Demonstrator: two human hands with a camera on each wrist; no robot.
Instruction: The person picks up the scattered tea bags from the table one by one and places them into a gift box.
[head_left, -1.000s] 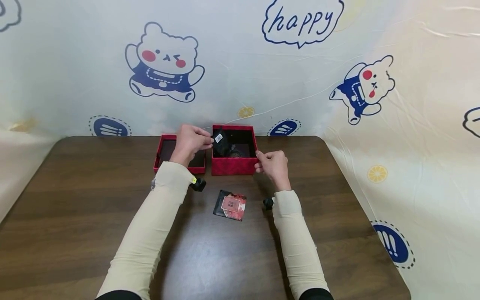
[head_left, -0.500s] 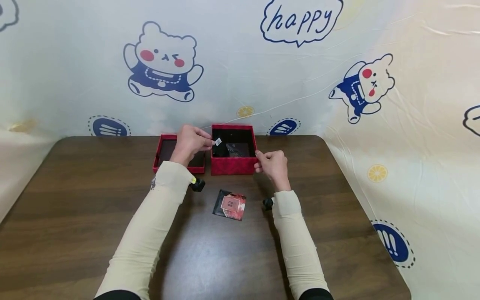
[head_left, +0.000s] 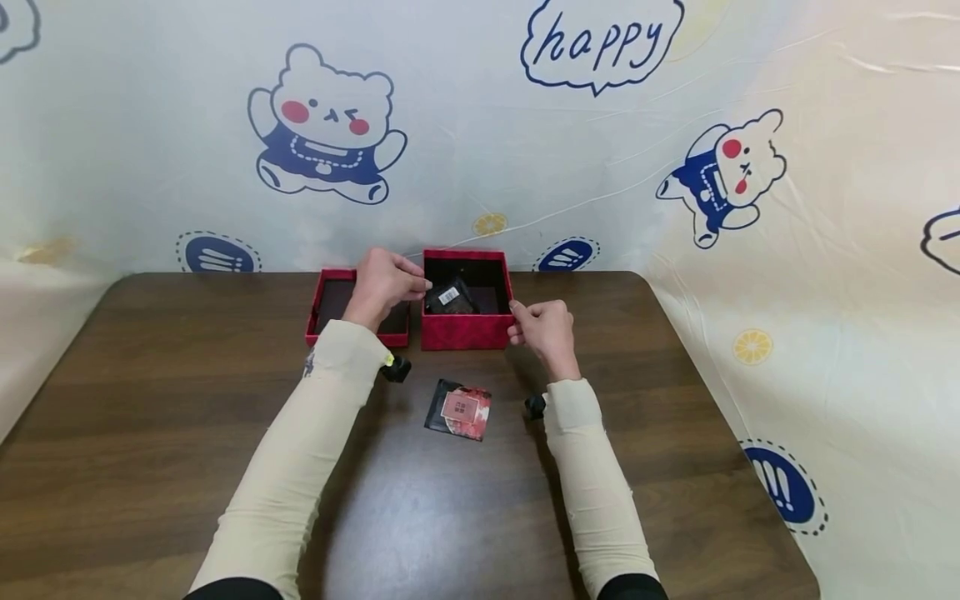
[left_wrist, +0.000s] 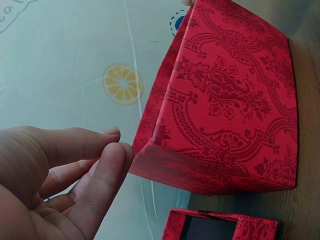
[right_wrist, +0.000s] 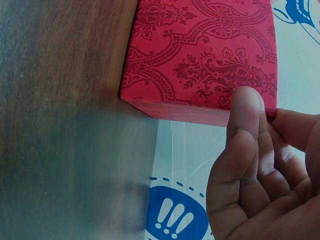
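A red patterned box [head_left: 465,332] with a dark inside stands without its lid at the back of the table. My left hand [head_left: 384,287] pinches at its left rim, thumb and index fingertip together right by the corner in the left wrist view [left_wrist: 75,175]. On the opposite side my right hand [head_left: 550,333] grips the rim, fingers against the outer wall in the right wrist view. Inside the box a black sachet [head_left: 459,302] with a white barcode label lies at the left, close to my left fingertips. Its lower part is hidden by the front wall.
To the left, partly covered by my left hand, lies the red lid [head_left: 327,307], inside up. A black and red sachet [head_left: 459,410] rests on the brown table [head_left: 420,517] in front of the box. A printed cloth [head_left: 465,125] hangs right behind.
The black sachet in the box has tipped from upright against the left side to lying lower, its label shifting right and turning. Both hands have stayed at the rims.
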